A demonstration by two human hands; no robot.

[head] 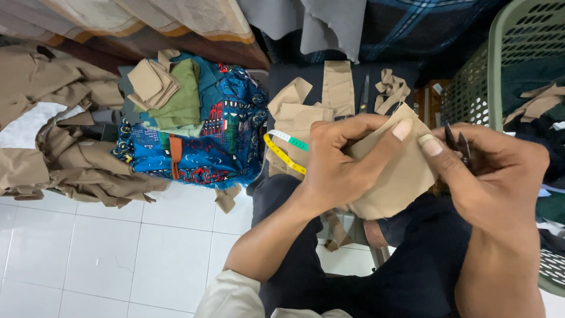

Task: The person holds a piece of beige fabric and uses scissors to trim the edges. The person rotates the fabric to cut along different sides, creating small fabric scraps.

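Your left hand [338, 168] has its fingers [395, 131] clamped on a tan fabric piece [391, 176], thumb underneath and fingertips folded over the top edge — that pinch keeps the cloth taut between both hands, held up over your lap. Your right hand [494, 171] pinches the same edge with its thumb, and tucked in that palm sits a small dark pair of snips [458, 143], points up, so the tool stays ready while the fingers hold the cloth. So: two hands, one piece of cloth, one tool.

Just behind the left hand a yellow tape measure [284, 154] trails across a stack of tan cut pieces [294, 121] on your dark-trousered knee — I count roughly three or four there, the layers overlap too much to be sure. A long tan strip [338, 87] and a looped tan scrap [391, 89] lie further out, with one pair of scissors [365, 93] between them.

To your right stands one green plastic basket [500, 65]. To your left, on the white tiled floor [106, 253], a pile of blue patterned cloth [206, 141] and a heap of tan fabric [70, 165].
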